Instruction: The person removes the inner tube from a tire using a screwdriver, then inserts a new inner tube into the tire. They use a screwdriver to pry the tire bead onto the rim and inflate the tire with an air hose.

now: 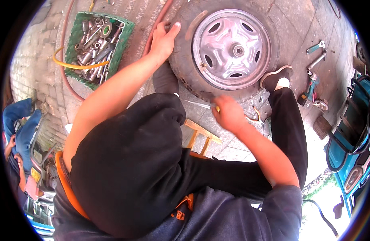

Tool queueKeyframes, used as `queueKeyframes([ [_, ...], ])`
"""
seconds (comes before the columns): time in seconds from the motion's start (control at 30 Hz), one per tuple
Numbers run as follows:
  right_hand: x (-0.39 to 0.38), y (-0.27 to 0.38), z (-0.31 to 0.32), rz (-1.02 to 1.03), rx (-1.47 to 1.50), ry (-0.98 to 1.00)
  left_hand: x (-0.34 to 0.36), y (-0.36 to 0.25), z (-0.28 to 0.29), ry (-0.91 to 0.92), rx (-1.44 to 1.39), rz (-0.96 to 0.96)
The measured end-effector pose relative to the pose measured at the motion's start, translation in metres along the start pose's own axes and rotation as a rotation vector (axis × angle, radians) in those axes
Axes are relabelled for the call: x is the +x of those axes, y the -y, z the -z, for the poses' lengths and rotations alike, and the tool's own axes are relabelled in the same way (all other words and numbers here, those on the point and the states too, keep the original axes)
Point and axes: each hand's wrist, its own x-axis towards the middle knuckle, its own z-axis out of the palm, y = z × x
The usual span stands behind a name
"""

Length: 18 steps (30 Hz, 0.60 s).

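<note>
A tyre [181, 48] on a silver steel wheel [217, 56] lies on the paving at the top middle. My left hand [163, 42] grips the tyre's upper left edge, its fingers curled and the thumb against the rubber. Just below the tyre, my right hand [227, 112] is closed on a yellow-handled tool [201, 104] with a long, thin pale blade pointing left toward my shoe.
A green basket [82, 26] of wrenches and sockets sits at upper left beside hoses [68, 82]. A wrench [313, 48] and cordless tool [309, 90] lie right of my foot. A wooden stool [197, 132] is below. Another person [22, 138] sits far left; a blue vehicle [339, 162] stands right.
</note>
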Motion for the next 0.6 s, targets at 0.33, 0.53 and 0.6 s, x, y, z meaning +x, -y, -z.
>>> queueKeyframes([
  [0.33,0.12,-0.012,0.016,-0.037,0.16,-0.276,-0.122,0.009,0.018,0.239,0.59,-0.184],
  [0.53,0.13,0.003,-0.006,-0.158,0.092,-0.317,-0.113,-0.004,0.026,0.278,0.663,-0.205],
  [0.6,0.125,0.007,-0.008,-0.167,0.08,-0.372,-0.112,-0.01,0.028,0.316,0.597,-0.143],
])
